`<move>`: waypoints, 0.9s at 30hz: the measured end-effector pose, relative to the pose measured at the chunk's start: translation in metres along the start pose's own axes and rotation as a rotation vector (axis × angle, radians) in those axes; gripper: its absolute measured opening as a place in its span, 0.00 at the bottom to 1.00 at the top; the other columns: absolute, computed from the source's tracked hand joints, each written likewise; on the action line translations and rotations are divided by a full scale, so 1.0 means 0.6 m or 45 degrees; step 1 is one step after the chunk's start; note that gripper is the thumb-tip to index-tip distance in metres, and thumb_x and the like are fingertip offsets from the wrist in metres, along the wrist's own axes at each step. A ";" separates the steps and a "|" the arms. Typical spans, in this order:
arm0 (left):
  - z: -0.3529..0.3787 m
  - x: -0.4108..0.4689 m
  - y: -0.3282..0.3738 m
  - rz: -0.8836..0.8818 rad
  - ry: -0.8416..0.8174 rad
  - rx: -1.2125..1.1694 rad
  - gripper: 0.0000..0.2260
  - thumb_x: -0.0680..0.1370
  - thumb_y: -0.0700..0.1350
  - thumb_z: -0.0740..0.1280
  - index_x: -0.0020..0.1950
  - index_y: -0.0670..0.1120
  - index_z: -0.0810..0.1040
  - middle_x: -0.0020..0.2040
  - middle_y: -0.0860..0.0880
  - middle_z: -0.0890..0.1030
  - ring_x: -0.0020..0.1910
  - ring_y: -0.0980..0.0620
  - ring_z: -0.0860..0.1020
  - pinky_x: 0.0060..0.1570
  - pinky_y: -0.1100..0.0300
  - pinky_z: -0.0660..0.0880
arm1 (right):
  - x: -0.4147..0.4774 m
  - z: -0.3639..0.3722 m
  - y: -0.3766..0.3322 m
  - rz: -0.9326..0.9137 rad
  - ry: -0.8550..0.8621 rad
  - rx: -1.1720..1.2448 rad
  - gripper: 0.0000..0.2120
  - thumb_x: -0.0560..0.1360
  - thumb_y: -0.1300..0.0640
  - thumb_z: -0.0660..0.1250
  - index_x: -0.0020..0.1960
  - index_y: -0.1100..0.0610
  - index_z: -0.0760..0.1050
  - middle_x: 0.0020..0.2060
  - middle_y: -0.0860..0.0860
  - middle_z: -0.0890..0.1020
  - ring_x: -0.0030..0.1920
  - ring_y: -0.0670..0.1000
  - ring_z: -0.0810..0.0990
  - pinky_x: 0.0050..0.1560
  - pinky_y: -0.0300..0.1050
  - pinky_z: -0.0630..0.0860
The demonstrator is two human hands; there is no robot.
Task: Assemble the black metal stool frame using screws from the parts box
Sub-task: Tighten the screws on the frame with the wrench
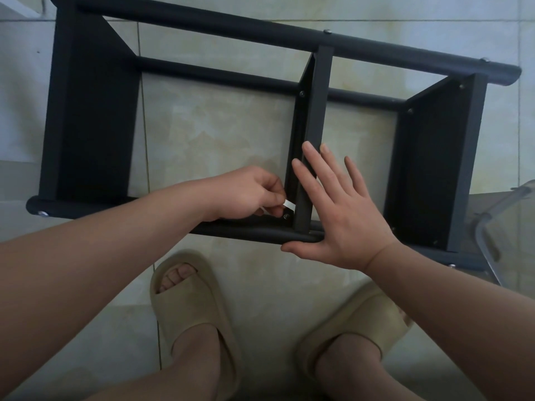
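Black metal stool frame, lying on its side on the tiled floor, spans the upper and middle frame. Left hand, centre, pinches a small pale tool over a screw just left of the middle crossbar. Right hand, fingers spread, rests flat against that crossbar and the near tube.

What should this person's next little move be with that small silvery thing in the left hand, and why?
Probably turn the silvery tool, pinched by the left hand, to tighten the screw beside its tip at the middle crossbar's near end. The right hand lies flat against that crossbar and the near tube, seemingly bracing them.
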State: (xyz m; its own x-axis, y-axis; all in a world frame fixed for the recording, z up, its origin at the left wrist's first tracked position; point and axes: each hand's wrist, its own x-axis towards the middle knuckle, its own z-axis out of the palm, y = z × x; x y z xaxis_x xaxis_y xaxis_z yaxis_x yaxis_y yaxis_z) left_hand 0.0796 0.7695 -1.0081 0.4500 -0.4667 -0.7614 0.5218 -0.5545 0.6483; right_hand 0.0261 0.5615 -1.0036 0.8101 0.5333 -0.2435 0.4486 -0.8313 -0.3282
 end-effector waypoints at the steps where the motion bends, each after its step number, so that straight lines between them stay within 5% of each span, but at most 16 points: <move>1: 0.000 -0.001 0.000 0.006 -0.008 0.019 0.09 0.82 0.41 0.65 0.43 0.49 0.79 0.37 0.54 0.84 0.42 0.56 0.81 0.58 0.49 0.77 | 0.000 0.000 0.000 0.000 -0.003 -0.005 0.54 0.71 0.24 0.61 0.83 0.58 0.51 0.82 0.55 0.47 0.82 0.57 0.43 0.78 0.67 0.50; 12: -0.003 -0.001 -0.008 0.042 -0.082 0.130 0.09 0.81 0.39 0.67 0.42 0.49 0.80 0.37 0.55 0.84 0.41 0.54 0.79 0.51 0.53 0.75 | 0.000 -0.001 0.000 0.006 -0.020 -0.021 0.54 0.71 0.23 0.60 0.83 0.58 0.51 0.82 0.55 0.47 0.82 0.57 0.43 0.78 0.67 0.49; 19: -0.003 -0.001 -0.008 0.072 -0.144 0.267 0.09 0.80 0.41 0.68 0.41 0.49 0.79 0.32 0.58 0.80 0.32 0.61 0.75 0.41 0.61 0.71 | 0.000 -0.002 0.000 0.007 -0.028 -0.016 0.54 0.71 0.23 0.59 0.83 0.58 0.50 0.82 0.55 0.46 0.82 0.57 0.42 0.79 0.66 0.48; 27: -0.011 -0.002 -0.011 0.095 -0.146 0.412 0.05 0.80 0.46 0.69 0.44 0.52 0.81 0.34 0.60 0.82 0.34 0.62 0.78 0.42 0.59 0.73 | 0.000 -0.004 -0.001 0.008 -0.031 -0.002 0.54 0.71 0.24 0.60 0.83 0.58 0.51 0.82 0.55 0.46 0.82 0.57 0.43 0.78 0.66 0.49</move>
State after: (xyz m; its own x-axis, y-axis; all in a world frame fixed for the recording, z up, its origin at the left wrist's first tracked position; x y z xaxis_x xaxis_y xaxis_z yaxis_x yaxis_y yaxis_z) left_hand 0.0805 0.7783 -1.0113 0.3842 -0.5784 -0.7196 0.2253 -0.6972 0.6806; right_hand 0.0266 0.5617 -1.0011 0.8034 0.5318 -0.2678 0.4443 -0.8349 -0.3249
